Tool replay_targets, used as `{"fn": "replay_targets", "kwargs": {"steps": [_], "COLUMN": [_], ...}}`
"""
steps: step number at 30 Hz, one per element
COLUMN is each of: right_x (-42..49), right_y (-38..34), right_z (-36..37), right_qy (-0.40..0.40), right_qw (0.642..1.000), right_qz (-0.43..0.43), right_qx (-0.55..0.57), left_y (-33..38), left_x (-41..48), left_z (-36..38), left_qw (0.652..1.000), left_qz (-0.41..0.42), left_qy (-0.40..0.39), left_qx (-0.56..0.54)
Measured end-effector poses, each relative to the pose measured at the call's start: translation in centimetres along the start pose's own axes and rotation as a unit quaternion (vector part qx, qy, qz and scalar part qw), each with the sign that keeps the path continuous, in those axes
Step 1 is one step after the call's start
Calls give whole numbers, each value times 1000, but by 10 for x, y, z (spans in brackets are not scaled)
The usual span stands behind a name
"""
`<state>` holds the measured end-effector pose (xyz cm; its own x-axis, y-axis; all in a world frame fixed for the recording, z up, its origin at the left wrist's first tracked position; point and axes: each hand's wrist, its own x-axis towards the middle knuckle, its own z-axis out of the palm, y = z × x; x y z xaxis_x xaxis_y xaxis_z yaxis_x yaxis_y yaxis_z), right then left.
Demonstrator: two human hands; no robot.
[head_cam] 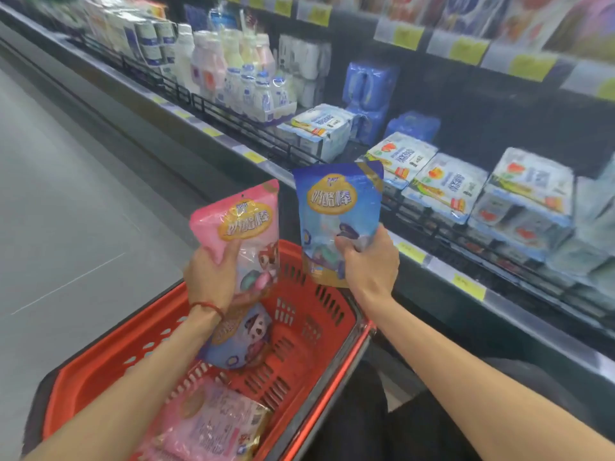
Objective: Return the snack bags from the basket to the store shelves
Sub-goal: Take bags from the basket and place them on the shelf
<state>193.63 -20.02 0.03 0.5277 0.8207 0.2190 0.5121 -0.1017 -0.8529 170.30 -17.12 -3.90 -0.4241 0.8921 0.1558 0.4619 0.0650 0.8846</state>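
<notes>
Left hand [213, 277]: clasping upright pink plastic snack bag [241, 224]; right hand [369, 261]: clasping upright blue plastic snack bag [337, 211]; both above red slotted plastic basket [319, 331], beside refrigerated shelf [442, 264]; two further bags inside.

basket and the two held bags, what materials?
Red basket: looks like moulded rigid plastic, matte, with slotted walls. Pink bag in the left hand and blue bag in the right hand: probably glossy printed plastic film, creased, with clear windows showing the contents.
</notes>
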Motion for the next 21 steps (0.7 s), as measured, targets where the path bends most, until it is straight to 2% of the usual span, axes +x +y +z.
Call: {"fn": "replay_targets", "kwargs": {"steps": [3,7,12,17,21], "right_x": [15,33,48,60,77], "right_y": [-11,-22,-23,-25,-28], "right_z": [-23,-58,-109,-174,-222], "right_qy": [24,68,134,208,231], "right_qw": [999,995,987,972,964], "right_qz": [-17,-50,-57,-62,-49], "right_qx": [45,53,70,91,122], "left_y": [37,80,137,209,263], "left_x": [6,10,6,-13,-29], "left_z": [11,31,60,88,107], "left_qw": [998,991,982,966,955], "left_qz": [36,59,93,148,163], "left_qy": [3,-8,-24,-75,-94], "left_qx": [-58,-123,-164,-199,-230]}}
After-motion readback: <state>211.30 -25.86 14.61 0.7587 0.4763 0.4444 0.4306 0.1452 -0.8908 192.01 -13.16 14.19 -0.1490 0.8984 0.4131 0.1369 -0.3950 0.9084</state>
